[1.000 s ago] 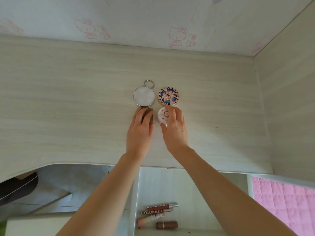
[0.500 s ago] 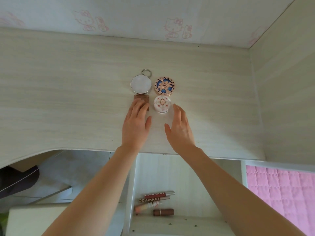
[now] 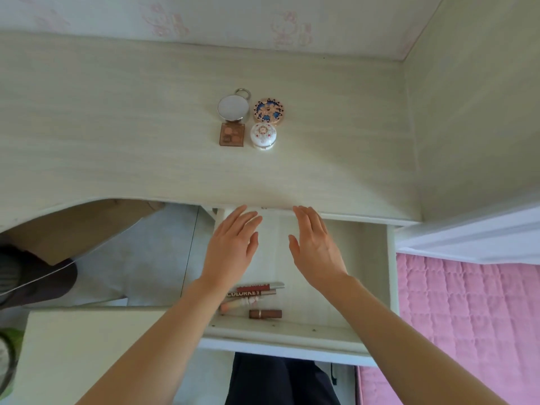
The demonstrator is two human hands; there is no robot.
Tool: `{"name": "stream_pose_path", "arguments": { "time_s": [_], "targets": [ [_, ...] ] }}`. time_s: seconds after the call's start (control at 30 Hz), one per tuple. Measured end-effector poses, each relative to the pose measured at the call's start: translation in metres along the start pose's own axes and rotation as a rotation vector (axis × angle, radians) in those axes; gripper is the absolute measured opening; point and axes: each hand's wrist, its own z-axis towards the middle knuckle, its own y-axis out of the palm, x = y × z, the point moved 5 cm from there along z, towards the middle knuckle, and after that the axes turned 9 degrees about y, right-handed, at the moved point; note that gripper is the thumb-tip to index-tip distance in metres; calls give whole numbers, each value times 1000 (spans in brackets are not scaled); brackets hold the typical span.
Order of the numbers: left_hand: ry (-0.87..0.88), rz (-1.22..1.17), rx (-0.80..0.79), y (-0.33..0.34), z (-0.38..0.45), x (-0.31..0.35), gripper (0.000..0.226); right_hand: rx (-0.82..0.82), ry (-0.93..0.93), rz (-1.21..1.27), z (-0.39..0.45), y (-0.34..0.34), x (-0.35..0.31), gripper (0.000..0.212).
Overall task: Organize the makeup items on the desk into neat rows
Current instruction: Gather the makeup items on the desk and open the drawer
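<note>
On the pale wood desk stand a round silver mirror compact with a ring, a gold and blue round compact, a small brown square palette and a white domed jar, set two by two and touching. My left hand and my right hand hover flat and empty over the open drawer, near the desk's front edge. In the drawer lie two Colorkey lip tubes, a pale tube and a brown lipstick; my left wrist hides their left ends.
A side panel walls off the desk on the right. A pink quilted bed lies at the lower right. Left of the drawer are the desk's leg opening, a white surface and a dark shoe.
Both hands have pulled back from the compacts on the desk toward me and now hang over the open drawer. The brown palette and white jar lie uncovered. The camera has tilted down.
</note>
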Motion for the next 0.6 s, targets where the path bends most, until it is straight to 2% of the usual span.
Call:
{"name": "stream_pose_path", "arguments": {
  "time_s": [0.2, 0.43, 0.6],
  "targets": [
    [-54, -13, -148, 26, -53, 19, 22, -108, -14, -22, -53, 29, 25, 47],
    [-272, -144, -479, 71, -89, 12, 30, -437, 30, -89, -71, 85, 54, 43],
    [-367, -183, -630, 92, -92, -2, 31, -570, 35, -143, -61, 118, 58, 39]
  ]
}}
